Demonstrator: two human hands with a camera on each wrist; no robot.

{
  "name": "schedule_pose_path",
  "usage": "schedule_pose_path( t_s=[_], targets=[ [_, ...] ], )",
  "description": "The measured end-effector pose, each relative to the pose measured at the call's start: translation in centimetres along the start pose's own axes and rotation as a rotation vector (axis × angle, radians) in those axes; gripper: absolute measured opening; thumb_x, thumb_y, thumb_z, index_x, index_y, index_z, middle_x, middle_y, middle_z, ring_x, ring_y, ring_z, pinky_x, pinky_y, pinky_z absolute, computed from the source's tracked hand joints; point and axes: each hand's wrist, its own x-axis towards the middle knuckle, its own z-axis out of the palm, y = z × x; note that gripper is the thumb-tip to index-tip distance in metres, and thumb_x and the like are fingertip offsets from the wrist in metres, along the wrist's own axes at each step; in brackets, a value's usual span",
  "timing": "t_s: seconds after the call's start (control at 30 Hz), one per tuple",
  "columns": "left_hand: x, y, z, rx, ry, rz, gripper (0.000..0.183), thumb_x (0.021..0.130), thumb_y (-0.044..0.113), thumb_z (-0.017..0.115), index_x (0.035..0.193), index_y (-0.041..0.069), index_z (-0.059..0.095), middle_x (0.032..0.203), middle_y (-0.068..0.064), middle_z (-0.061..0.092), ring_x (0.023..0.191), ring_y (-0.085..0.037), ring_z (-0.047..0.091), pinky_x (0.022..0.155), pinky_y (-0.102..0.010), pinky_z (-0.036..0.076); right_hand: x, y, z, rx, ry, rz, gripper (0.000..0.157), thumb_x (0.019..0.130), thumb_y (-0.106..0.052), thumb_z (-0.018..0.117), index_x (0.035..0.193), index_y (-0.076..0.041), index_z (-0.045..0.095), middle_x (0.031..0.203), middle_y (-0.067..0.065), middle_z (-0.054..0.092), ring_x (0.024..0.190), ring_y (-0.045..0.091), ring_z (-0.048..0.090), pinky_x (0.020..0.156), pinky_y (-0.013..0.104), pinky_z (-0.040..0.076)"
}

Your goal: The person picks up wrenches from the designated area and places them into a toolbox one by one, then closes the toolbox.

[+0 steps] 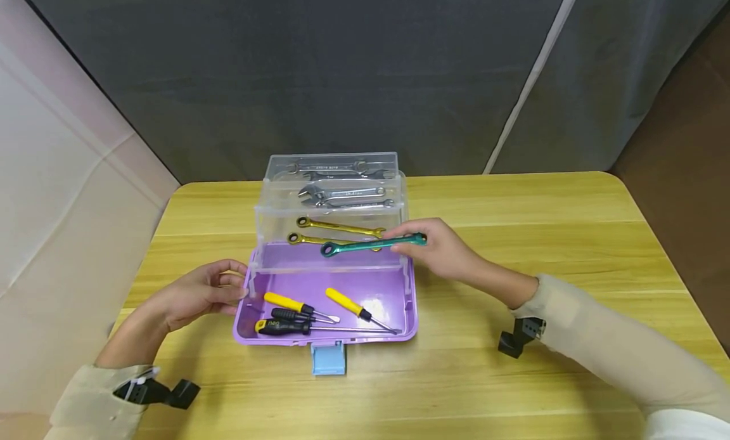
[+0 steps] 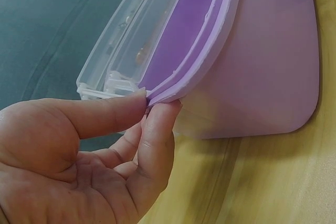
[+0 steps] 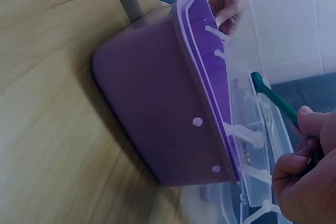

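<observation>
My right hand (image 1: 436, 246) grips a green ratcheting combination wrench (image 1: 365, 244) by its right end, over the clear tray (image 1: 274, 227) that holds two gold wrenches (image 1: 342, 227). At the left side of the purple toolbox (image 1: 241, 319), my left hand (image 1: 199, 294) pinches the rim between thumb and fingers, as the left wrist view shows closely. Several screwdrivers (image 1: 345, 300) with yellow or black handles lie on the box floor. In the right wrist view the green wrench (image 3: 281, 103) slants out from the thumb and curled fingers, above the clear trays.
Higher clear trays (image 1: 333, 181) at the back hold several silver wrenches and an adjustable wrench (image 1: 342, 193). A blue latch (image 1: 328, 359) hangs open at the box front. The wooden table (image 1: 513, 389) ends at a dark curtain (image 1: 319, 78) behind.
</observation>
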Motion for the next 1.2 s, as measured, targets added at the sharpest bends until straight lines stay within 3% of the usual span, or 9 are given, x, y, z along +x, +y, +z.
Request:
schedule_pose_path(
  t_s=[0.23, 0.43, 0.53, 0.7, 0.8, 0.9, 1.0, 1.13, 1.2],
  targets=[
    [-0.1, 0.0, 0.0, -0.001, -0.005, -0.002, 0.02, 0.102, 0.0, 0.056, 0.119, 0.009, 0.051, 0.103, -0.003, 0.067, 0.094, -0.019, 0.072, 0.082, -0.032, 0.061, 0.9, -1.1, 0.6, -0.034, -0.021, 0.025, 0.024, 0.097, -0.011, 0.071, 0.12, -0.009, 0.075, 0.115, 0.004, 0.072, 0.071, 0.019, 0.049, 0.056, 0.022, 0.036],
    [-0.1, -0.1, 0.0, -0.003, -0.002, -0.003, 0.02, 0.102, -0.001, 0.055, 0.119, 0.009, 0.051, 0.103, -0.003, 0.067, 0.093, -0.019, 0.072, 0.081, -0.031, 0.061, 1.4, -1.5, 1.2, -0.094, -0.036, 0.015, 0.024, 0.096, -0.012, 0.071, 0.12, -0.009, 0.075, 0.124, 0.004, 0.071, 0.114, 0.018, 0.063, 0.092, 0.031, 0.053],
    [-0.1, -0.1, 0.0, 0.002, 0.0, -0.004, 0.02, 0.102, -0.002, 0.055, 0.119, 0.009, 0.051, 0.103, -0.003, 0.067, 0.093, -0.019, 0.072, 0.081, -0.031, 0.061, 1.5, -1.6, 1.4, -0.097, -0.043, 0.005, 0.025, 0.096, -0.013, 0.072, 0.12, -0.008, 0.074, 0.123, 0.003, 0.071, 0.118, 0.019, 0.061, 0.097, 0.036, 0.052],
    [-0.1, -0.1, -0.1, 0.006, 0.0, -0.001, 0.02, 0.102, -0.001, 0.055, 0.119, 0.009, 0.051, 0.103, -0.003, 0.067, 0.092, -0.018, 0.071, 0.081, -0.03, 0.061, 1.6, -1.7, 1.4, -0.08, -0.033, -0.03, 0.031, 0.095, -0.015, 0.074, 0.125, -0.007, 0.07, 0.118, 0.002, 0.07, 0.1, 0.019, 0.061, 0.083, 0.031, 0.054],
    [-0.1, 0.0, 0.0, 0.005, -0.001, -0.001, 0.02, 0.102, -0.001, 0.055, 0.119, 0.009, 0.051, 0.103, -0.002, 0.067, 0.092, -0.018, 0.071, 0.08, -0.03, 0.061, 1.5, -1.5, 1.3, -0.006, -0.038, -0.04, 0.037, 0.094, -0.011, 0.075, 0.128, -0.003, 0.064, 0.112, 0.005, 0.07, 0.081, 0.021, 0.057, 0.067, 0.026, 0.049],
    [0.0, 0.1, 0.0, 0.005, 0.003, -0.006, 0.02, 0.102, -0.001, 0.055, 0.119, 0.009, 0.05, 0.103, -0.002, 0.068, 0.092, -0.018, 0.071, 0.08, -0.03, 0.061, 1.4, -1.2, 1.2, 0.08, -0.05, -0.044, 0.042, 0.094, -0.008, 0.074, 0.13, 0.001, 0.056, 0.104, 0.011, 0.071, 0.073, 0.022, 0.05, 0.062, 0.023, 0.042],
    [0.0, 0.1, 0.0, 0.003, 0.005, -0.009, 0.02, 0.102, -0.001, 0.055, 0.119, 0.009, 0.05, 0.103, -0.002, 0.068, 0.092, -0.018, 0.071, 0.08, -0.03, 0.061, 1.2, -1.1, 1.0, 0.159, -0.071, -0.057, 0.04, 0.097, -0.002, 0.067, 0.131, 0.006, 0.049, 0.105, 0.017, 0.072, 0.081, 0.026, 0.058, 0.069, 0.021, 0.046],
    [0.0, 0.1, 0.0, -0.006, 0.0, -0.006, 0.02, 0.102, -0.001, 0.055, 0.119, 0.009, 0.05, 0.104, -0.002, 0.068, 0.093, -0.018, 0.071, 0.081, -0.03, 0.061, 1.1, -0.8, 0.9, 0.203, -0.109, -0.078, 0.032, 0.1, 0.004, 0.058, 0.13, 0.009, 0.047, 0.115, 0.021, 0.071, 0.109, 0.031, 0.067, 0.089, 0.022, 0.053],
    [0.0, 0.0, 0.0, -0.01, -0.003, -0.002, 0.02, 0.102, -0.001, 0.055, 0.119, 0.009, 0.05, 0.104, -0.002, 0.068, 0.093, -0.018, 0.071, 0.081, -0.031, 0.061, 1.1, -0.7, 0.8, 0.15, -0.108, -0.089, 0.029, 0.099, 0.004, 0.06, 0.127, 0.007, 0.053, 0.112, 0.019, 0.071, 0.103, 0.029, 0.067, 0.085, 0.02, 0.053]
  ],
)
